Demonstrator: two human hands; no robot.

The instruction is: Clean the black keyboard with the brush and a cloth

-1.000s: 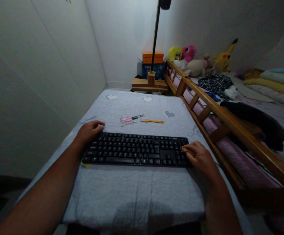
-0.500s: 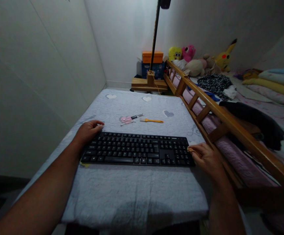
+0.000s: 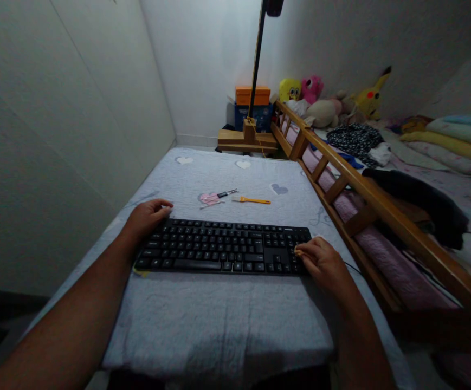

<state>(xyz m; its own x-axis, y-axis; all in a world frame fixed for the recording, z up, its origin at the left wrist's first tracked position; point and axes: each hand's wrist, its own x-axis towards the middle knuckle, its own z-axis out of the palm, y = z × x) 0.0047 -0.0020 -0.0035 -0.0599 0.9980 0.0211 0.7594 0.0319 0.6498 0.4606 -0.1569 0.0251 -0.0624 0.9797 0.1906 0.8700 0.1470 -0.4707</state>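
A black keyboard (image 3: 211, 246) lies flat on the cloth-covered table. My left hand (image 3: 148, 216) grips its upper left corner, the fingertips reaching just past the back edge. Over the number pad at the right end is my right hand (image 3: 322, 262), thumb and fingers pinched on a small yellowish wad (image 3: 299, 251). Most of that wad is hidden, and its material cannot be made out. Behind the keyboard lie a yellow-handled brush (image 3: 255, 201), a thin tool with a black grip (image 3: 223, 194) and a white swab-like stick (image 3: 213, 205).
A pale bluish cloth with heart prints (image 3: 184, 314) covers the table. Along the right runs a wooden bed rail (image 3: 341, 168), with bedding and plush toys beyond. A wooden stand (image 3: 249, 141) with a dark pole is at the back. A thin cable (image 3: 354, 268) runs out right of my hand.
My right hand has moved left with the yellowish wad, from the keyboard's right edge onto the number pad. The cable beside it now shows. My left hand has stayed in place.
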